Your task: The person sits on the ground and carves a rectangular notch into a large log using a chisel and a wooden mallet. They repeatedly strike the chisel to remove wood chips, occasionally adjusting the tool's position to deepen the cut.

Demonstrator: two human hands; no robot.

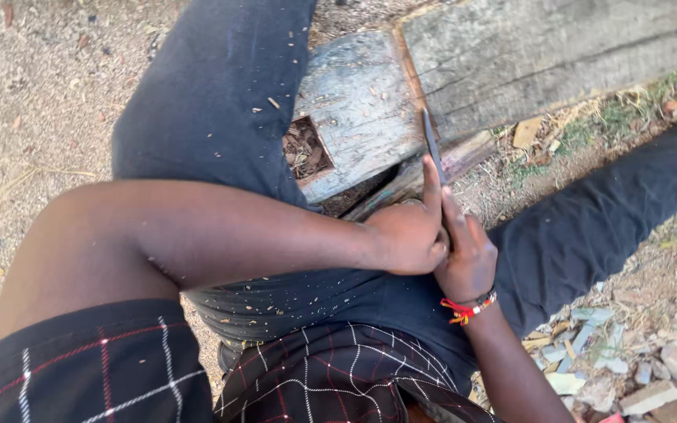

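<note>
My left hand (pixel 405 235) and my right hand (pixel 468 254) are clasped together around one slim metal chisel (pixel 432 141). Its blade points up and away from me, its tip resting against the edge of a weathered grey wooden beam (pixel 526 47). The left forefinger lies stretched along the blade. My right wrist wears a red beaded bracelet (pixel 468 307). The beam has a square mortise hole (pixel 305 147) cut in it, filled with wood chips, left of the chisel. I sit astride the beam in dark trousers (pixel 213 94) speckled with wood shavings.
Sandy ground (pixel 33 86) lies to the left. On the right are dry leaves, grass and several broken stones and wood chips (pixel 613 368). A second timber (pixel 409 176) lies under the beam.
</note>
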